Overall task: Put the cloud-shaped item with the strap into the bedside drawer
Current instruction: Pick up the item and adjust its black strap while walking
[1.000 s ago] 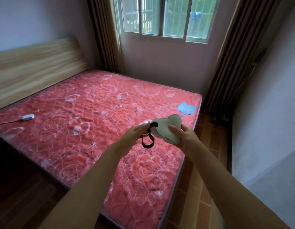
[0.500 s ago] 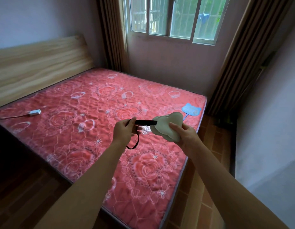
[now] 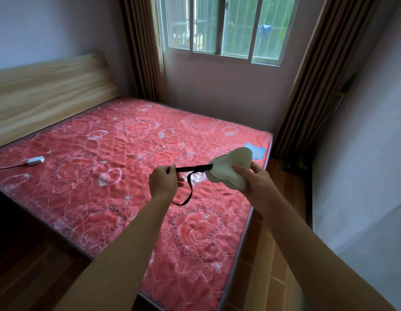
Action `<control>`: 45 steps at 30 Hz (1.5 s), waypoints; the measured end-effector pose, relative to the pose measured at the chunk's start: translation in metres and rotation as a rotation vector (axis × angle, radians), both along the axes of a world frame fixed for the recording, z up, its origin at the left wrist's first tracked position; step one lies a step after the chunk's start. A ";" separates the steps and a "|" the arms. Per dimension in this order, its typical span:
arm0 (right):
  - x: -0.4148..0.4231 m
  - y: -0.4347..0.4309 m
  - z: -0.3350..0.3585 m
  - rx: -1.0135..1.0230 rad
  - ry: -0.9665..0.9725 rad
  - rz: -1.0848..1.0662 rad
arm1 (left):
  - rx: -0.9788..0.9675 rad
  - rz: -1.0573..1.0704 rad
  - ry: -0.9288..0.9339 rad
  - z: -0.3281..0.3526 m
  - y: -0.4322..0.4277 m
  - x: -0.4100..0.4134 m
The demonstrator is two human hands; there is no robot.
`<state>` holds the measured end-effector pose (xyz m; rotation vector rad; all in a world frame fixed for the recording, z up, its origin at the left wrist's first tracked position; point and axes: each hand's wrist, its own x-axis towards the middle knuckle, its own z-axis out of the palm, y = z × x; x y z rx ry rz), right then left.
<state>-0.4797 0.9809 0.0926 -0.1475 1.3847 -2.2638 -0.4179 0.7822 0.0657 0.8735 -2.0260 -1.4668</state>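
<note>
Holding a cream cloud-shaped pad (image 3: 228, 169) up over the right side of the mattress (image 3: 118, 176), near its far right corner, clear of the cover. Gripping the pad's right end with the right hand (image 3: 254, 184), fingers curled around it, thumb pressing on top. Pinching the black strap (image 3: 188, 170) with the left hand (image 3: 162, 181), fingers closed tight on it, pulling one length straight and level from the pad's left end, the rest hanging in a loop below. Lying just behind the pad, at the mattress's far right corner, a blue cat-shaped piece (image 3: 256, 151). Resting near the left edge, a white plug (image 3: 35, 160) on a cord. Standing beyond, a wooden headboard (image 3: 49, 86), brown curtains (image 3: 141, 46) and a barred window (image 3: 224, 28)
</note>
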 end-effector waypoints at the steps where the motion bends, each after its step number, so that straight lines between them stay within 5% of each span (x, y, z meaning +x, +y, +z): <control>1: 0.000 0.001 0.001 -0.014 0.000 -0.018 | 0.017 0.029 0.006 -0.001 -0.003 0.000; 22: 0.037 -0.084 -0.025 0.107 -0.049 0.291 | 0.503 -0.044 0.132 0.007 -0.036 0.090; 30: 0.083 -0.150 -0.042 0.187 -0.057 0.520 | 0.533 0.206 0.152 0.006 -0.069 0.166; 45: 0.197 -0.290 -0.049 0.306 0.064 0.869 | 0.270 0.789 0.110 -0.001 -0.151 0.323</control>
